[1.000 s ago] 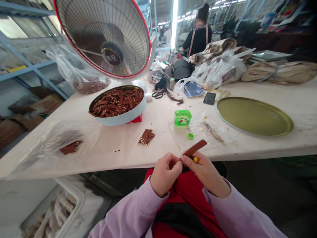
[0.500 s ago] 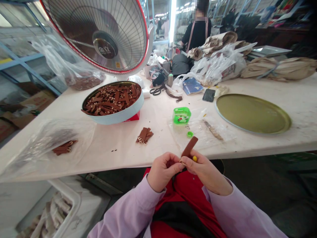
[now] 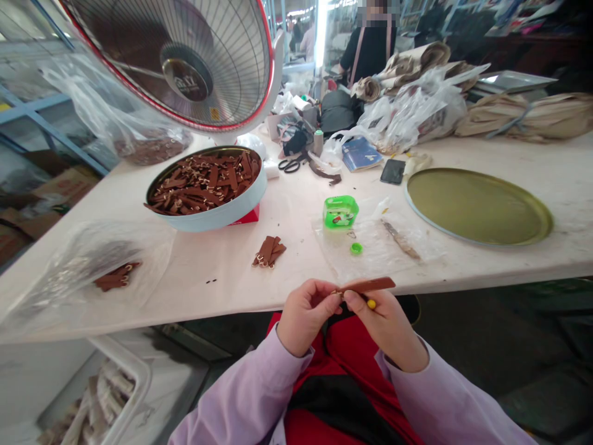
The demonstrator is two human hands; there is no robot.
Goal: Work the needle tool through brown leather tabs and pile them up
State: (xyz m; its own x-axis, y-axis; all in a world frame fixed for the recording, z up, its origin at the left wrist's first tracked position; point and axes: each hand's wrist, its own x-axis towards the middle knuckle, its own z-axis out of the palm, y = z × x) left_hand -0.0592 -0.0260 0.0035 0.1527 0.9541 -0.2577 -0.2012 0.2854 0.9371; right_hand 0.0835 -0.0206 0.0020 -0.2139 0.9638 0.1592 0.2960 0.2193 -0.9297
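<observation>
A brown leather strap (image 3: 370,285) with a small metal ring at its left end is held between my hands, just past the table's front edge. My left hand (image 3: 306,312) pinches the ring end with thumb and fingertips. My right hand (image 3: 382,321) is closed on the strap close to the ring, and a small yellow knob (image 3: 371,304) pokes out between its fingers; what it belongs to is hidden. On the table lies a small pile of brown straps with rings (image 3: 269,252). Further back, a round tin (image 3: 208,220) is heaped with similar straps.
A fan (image 3: 185,71) looms at the back left. Near my hands are a green plastic box (image 3: 340,212), a green cap (image 3: 356,248) and a stained narrow tool (image 3: 401,240). A tin lid (image 3: 482,207) lies right; scissors (image 3: 290,165) and a phone (image 3: 392,172) lie behind.
The strap has swung from pointing up and away to lying nearly level, its free end toward the right. Both hands keep hold of it near the ring. The view has shifted slightly.
</observation>
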